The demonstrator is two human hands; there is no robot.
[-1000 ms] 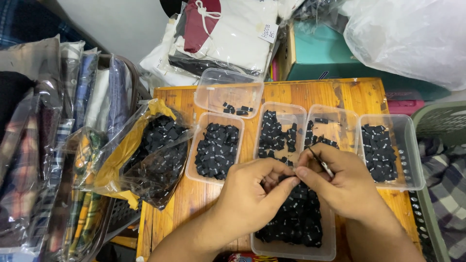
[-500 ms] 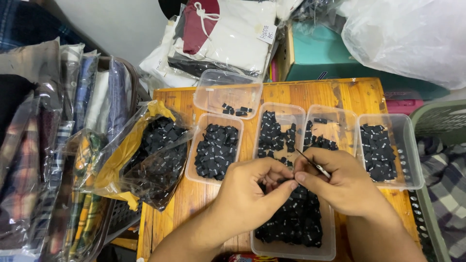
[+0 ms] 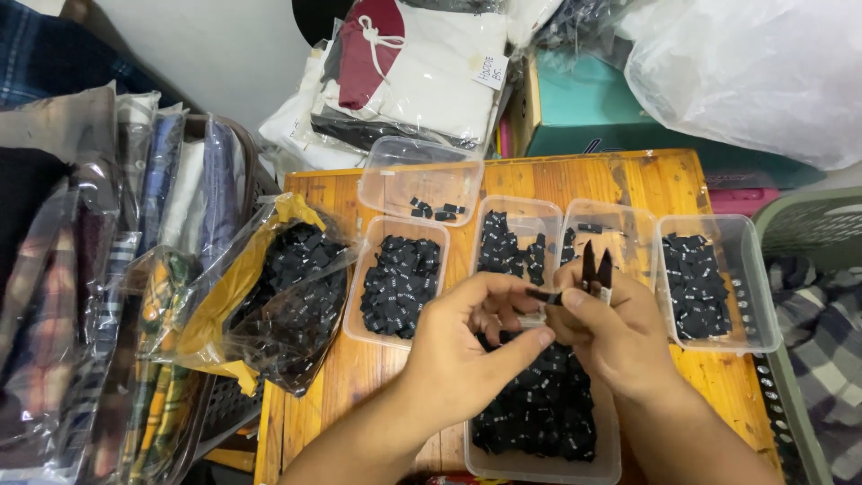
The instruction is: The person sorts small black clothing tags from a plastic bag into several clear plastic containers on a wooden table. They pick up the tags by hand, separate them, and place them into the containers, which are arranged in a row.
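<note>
Wooden table (image 3: pixel 646 180); snips (image 3: pixel 594 269) now raised, upright.

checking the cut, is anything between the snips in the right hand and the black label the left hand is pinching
Nothing visible does. The left hand pinches a small black label at its fingertips, and the snips in the right hand stand open beside it, blades pointing up. Both hands hover over the nearest clear tray.
</note>
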